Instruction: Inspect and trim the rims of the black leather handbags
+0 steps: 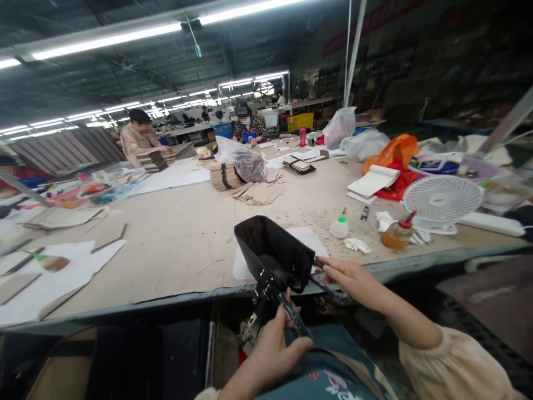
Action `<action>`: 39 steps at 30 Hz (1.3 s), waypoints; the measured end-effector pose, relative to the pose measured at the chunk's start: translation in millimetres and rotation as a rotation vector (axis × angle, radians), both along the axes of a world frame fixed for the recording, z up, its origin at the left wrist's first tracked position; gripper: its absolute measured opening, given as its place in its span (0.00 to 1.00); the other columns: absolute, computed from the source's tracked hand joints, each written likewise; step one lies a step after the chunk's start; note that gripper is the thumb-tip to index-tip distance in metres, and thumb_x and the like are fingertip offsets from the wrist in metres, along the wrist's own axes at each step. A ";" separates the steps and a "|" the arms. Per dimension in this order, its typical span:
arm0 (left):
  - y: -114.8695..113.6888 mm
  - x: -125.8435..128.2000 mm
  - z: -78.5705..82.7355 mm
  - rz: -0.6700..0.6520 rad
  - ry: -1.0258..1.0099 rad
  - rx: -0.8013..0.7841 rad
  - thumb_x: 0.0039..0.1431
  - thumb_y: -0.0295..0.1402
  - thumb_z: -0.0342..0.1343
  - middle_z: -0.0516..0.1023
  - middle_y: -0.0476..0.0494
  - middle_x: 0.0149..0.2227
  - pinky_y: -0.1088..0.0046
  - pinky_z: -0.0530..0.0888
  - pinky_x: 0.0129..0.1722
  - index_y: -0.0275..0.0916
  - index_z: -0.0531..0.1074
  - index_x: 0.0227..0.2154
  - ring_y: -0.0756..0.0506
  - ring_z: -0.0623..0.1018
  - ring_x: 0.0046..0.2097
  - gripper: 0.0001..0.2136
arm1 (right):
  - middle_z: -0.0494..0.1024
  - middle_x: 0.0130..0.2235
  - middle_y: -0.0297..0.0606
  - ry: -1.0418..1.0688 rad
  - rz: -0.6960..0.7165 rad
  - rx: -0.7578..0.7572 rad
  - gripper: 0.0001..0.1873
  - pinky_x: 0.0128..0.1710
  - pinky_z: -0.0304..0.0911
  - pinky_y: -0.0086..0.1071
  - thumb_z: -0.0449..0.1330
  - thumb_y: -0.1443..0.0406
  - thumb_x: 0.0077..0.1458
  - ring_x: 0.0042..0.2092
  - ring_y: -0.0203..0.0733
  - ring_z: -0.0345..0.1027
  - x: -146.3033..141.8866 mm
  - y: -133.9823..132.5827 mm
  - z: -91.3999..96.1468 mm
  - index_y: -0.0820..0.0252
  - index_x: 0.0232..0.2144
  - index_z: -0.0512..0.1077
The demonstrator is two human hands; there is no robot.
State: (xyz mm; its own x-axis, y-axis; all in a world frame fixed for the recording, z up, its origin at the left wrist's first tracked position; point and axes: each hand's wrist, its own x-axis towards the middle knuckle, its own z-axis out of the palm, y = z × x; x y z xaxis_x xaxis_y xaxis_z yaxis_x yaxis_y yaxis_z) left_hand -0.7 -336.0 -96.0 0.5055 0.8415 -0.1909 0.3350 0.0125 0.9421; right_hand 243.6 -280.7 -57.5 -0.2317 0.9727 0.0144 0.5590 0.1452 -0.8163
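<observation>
A black handbag [272, 253] stands tilted at the front edge of the table, its mouth open toward me and metal fittings on its near side. Below it, my left hand [277, 347] is closed around the bag's dark handle [293, 315], the thumb lying across the lower end. My right hand [352, 278] is at the bag's right side, fingers together against its edge; the fingertips are partly hidden. Under the bag lies a white sheet [307, 239].
Right of the bag are a green-capped bottle [340, 226], crumpled white tissue [357, 245], a bottle of amber liquid [395, 236] and a white fan [443, 199]. Cardboard pieces [260, 193] lie farther back. Two co-workers sit across the table.
</observation>
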 end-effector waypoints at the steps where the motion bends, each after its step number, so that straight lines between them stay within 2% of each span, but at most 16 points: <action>1: 2.1 3.9 4.0 0.031 -0.016 0.009 0.49 0.37 0.57 0.68 0.37 0.52 0.61 0.62 0.54 0.38 0.50 0.59 0.41 0.69 0.51 0.35 | 0.78 0.32 0.38 0.015 0.057 0.003 0.25 0.43 0.65 0.39 0.45 0.56 0.59 0.37 0.42 0.71 -14.5 -7.3 -0.5 0.61 0.53 0.64; 3: 4.6 12.3 9.3 0.078 -0.066 0.036 0.47 0.36 0.59 0.71 0.38 0.49 0.62 0.65 0.51 0.36 0.58 0.54 0.40 0.70 0.49 0.31 | 0.77 0.41 0.40 0.032 0.199 0.035 0.23 0.47 0.63 0.38 0.46 0.59 0.59 0.44 0.42 0.69 -42.1 -20.8 -3.8 0.59 0.54 0.63; 5: 4.3 19.4 10.8 0.125 -0.147 0.046 0.44 0.34 0.62 0.71 0.39 0.48 0.64 0.66 0.50 0.34 0.63 0.50 0.41 0.70 0.49 0.28 | 0.73 0.47 0.43 0.000 0.240 0.084 0.23 0.48 0.62 0.39 0.46 0.61 0.59 0.47 0.43 0.67 -61.4 -30.8 -7.6 0.60 0.56 0.61; 8: -1.1 22.9 7.7 0.193 -0.253 0.026 0.45 0.31 0.61 0.73 0.40 0.44 0.68 0.68 0.47 0.33 0.66 0.44 0.43 0.72 0.45 0.21 | 0.75 0.43 0.44 -0.081 0.291 0.137 0.23 0.45 0.64 0.38 0.47 0.62 0.59 0.44 0.43 0.68 -70.5 -36.5 -7.9 0.60 0.56 0.60; 11: -8.7 16.7 2.0 0.195 -0.295 -0.068 0.50 0.31 0.56 0.75 0.44 0.33 0.73 0.72 0.36 0.32 0.66 0.44 0.48 0.74 0.34 0.17 | 0.75 0.40 0.42 -0.094 0.371 0.190 0.22 0.43 0.65 0.35 0.49 0.63 0.58 0.42 0.41 0.68 -65.9 -34.5 -3.5 0.57 0.55 0.62; 13: -12.4 9.8 -1.8 0.209 -0.288 -0.110 0.53 0.32 0.54 0.73 0.49 0.27 0.76 0.71 0.29 0.33 0.64 0.44 0.51 0.71 0.27 0.16 | 0.75 0.39 0.41 -0.081 0.367 0.232 0.21 0.41 0.65 0.32 0.50 0.63 0.57 0.41 0.39 0.68 -61.8 -32.4 -2.4 0.57 0.53 0.64; 15: -14.8 2.9 -4.3 0.221 -0.271 -0.134 0.54 0.33 0.53 0.70 0.52 0.24 0.78 0.69 0.26 0.34 0.63 0.46 0.53 0.69 0.23 0.16 | 0.75 0.37 0.40 -0.078 0.296 0.291 0.19 0.40 0.66 0.31 0.50 0.64 0.58 0.39 0.38 0.69 -58.2 -30.7 -3.5 0.57 0.51 0.66; 18: -17.4 -4.9 -4.1 0.180 -0.249 -0.194 0.56 0.35 0.51 0.69 0.54 0.22 0.79 0.67 0.23 0.36 0.59 0.50 0.54 0.69 0.21 0.19 | 0.75 0.37 0.39 -0.084 0.126 0.408 0.19 0.39 0.66 0.30 0.50 0.65 0.58 0.38 0.38 0.70 -53.2 -26.7 -4.5 0.57 0.51 0.65; 21: -19.2 -9.2 -0.5 0.126 -0.214 -0.213 0.57 0.36 0.50 0.69 0.54 0.21 0.80 0.67 0.22 0.37 0.58 0.51 0.53 0.70 0.21 0.19 | 0.75 0.37 0.39 -0.136 0.057 0.497 0.25 0.39 0.65 0.30 0.50 0.65 0.58 0.37 0.38 0.70 -49.3 -17.8 0.7 0.57 0.58 0.56; 24: -19.6 -10.3 1.9 0.102 -0.190 -0.206 0.57 0.36 0.50 0.69 0.53 0.22 0.80 0.67 0.24 0.36 0.58 0.51 0.53 0.71 0.22 0.19 | 0.74 0.37 0.39 -0.240 0.117 0.519 0.27 0.38 0.66 0.32 0.48 0.66 0.59 0.37 0.38 0.69 -48.3 -7.0 8.4 0.54 0.60 0.51; 28: -19.6 -10.1 0.7 0.096 -0.192 -0.206 0.58 0.37 0.48 0.69 0.53 0.22 0.79 0.68 0.24 0.35 0.57 0.51 0.53 0.70 0.22 0.19 | 0.72 0.41 0.41 -0.307 0.204 0.523 0.26 0.38 0.65 0.32 0.46 0.68 0.59 0.39 0.38 0.68 -48.7 -2.1 11.2 0.50 0.60 0.52; 36: -19.2 -11.6 -3.0 0.073 -0.146 -0.175 0.58 0.37 0.48 0.69 0.53 0.23 0.78 0.67 0.24 0.36 0.58 0.49 0.53 0.70 0.22 0.18 | 0.73 0.40 0.41 -0.228 0.312 0.567 0.26 0.37 0.66 0.31 0.46 0.72 0.57 0.39 0.38 0.67 -51.3 -23.5 3.0 0.51 0.56 0.59; 39: -17.6 -11.0 -5.3 0.079 -0.135 -0.158 0.57 0.37 0.49 0.70 0.52 0.24 0.78 0.67 0.24 0.37 0.60 0.46 0.53 0.69 0.22 0.15 | 0.73 0.38 0.41 -0.216 0.415 0.569 0.23 0.37 0.66 0.31 0.48 0.72 0.56 0.39 0.37 0.68 -57.2 -32.9 3.2 0.52 0.53 0.64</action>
State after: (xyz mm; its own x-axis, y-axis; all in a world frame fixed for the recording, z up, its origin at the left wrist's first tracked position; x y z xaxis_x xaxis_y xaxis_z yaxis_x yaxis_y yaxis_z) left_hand -11.6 -353.6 -101.3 0.4690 0.8445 -0.2584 0.1984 0.1844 0.9626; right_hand 186.3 -313.6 -54.3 -0.6341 0.6599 0.4030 0.5055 0.7482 -0.4298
